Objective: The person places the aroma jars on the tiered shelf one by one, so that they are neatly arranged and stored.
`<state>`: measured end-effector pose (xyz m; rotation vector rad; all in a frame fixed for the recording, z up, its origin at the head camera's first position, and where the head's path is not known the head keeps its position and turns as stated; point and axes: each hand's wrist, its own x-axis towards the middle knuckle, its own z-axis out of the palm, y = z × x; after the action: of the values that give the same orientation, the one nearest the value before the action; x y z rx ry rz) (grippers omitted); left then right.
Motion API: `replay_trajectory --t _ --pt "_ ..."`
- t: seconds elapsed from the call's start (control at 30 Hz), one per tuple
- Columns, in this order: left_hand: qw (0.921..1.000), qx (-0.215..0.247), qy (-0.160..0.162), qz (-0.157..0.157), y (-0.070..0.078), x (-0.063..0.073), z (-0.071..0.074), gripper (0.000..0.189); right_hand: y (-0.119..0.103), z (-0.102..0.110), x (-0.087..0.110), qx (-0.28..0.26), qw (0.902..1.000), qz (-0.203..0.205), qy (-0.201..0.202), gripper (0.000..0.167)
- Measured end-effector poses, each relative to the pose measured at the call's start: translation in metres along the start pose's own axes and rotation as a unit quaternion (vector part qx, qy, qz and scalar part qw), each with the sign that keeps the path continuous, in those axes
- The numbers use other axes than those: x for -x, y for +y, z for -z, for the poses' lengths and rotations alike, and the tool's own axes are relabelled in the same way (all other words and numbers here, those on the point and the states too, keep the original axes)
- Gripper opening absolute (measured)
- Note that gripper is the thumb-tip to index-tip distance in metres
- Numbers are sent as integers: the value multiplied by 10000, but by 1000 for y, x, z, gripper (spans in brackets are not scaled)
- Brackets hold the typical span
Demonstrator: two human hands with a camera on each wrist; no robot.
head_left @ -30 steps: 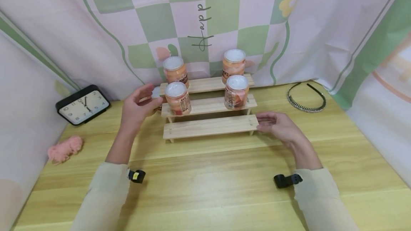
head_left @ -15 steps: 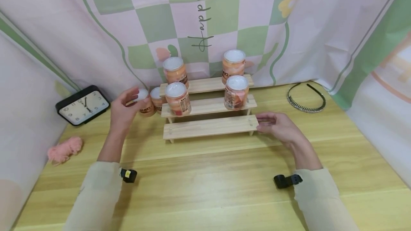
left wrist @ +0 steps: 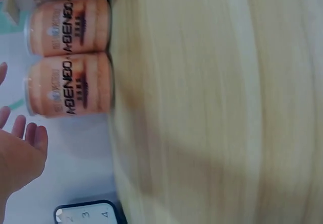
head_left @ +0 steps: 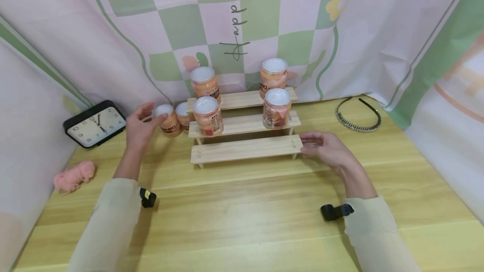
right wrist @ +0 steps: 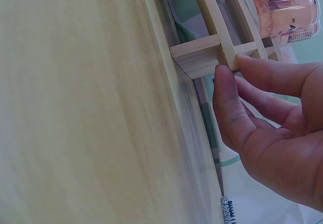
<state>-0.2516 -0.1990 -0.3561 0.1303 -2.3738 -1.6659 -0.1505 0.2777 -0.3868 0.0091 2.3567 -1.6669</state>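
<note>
My left hand (head_left: 139,126) is held loosely open beside an orange can (head_left: 170,126) with a pale lid. In the left wrist view the fingers (left wrist: 41,138) stand apart from that can. Touching it is a second orange can (left wrist: 70,26), partly behind the wooden three-step rack (head_left: 245,150). With thumb and fingers, my right hand (head_left: 325,150) pinches the right end of the rack's lowest board, as the right wrist view shows. Two cans stand on the middle step, left (head_left: 209,121) and right (head_left: 277,114). The top step bears two more, left (head_left: 205,84) and right (head_left: 273,81).
A black-framed clock (head_left: 94,124) stands at the left by the curtain. Pink yarn (head_left: 74,176) lies in front of it. A dark toothed headband (head_left: 358,127) rests at the right rear. A checked curtain (head_left: 223,16) hangs close behind the rack.
My left hand has moved left, away from the rack, and the can it covered now shows beside the other one. My right hand keeps its place at the rack's end.
</note>
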Motion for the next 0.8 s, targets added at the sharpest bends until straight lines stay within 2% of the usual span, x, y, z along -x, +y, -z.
replay_trajectory --t 0.13,0.47,0.8 --pt "9996 68 -173 200 -4 -5 -1 67 -1 0 0 8 10000 42 7 57" --pt "9985 352 -356 231 -12 -14 -9 68 -1 0 1 36 10000 47 8 57" --pt "9979 308 -406 398 -18 -19 -9 69 -1 0 -1 24 10000 73 -6 56"
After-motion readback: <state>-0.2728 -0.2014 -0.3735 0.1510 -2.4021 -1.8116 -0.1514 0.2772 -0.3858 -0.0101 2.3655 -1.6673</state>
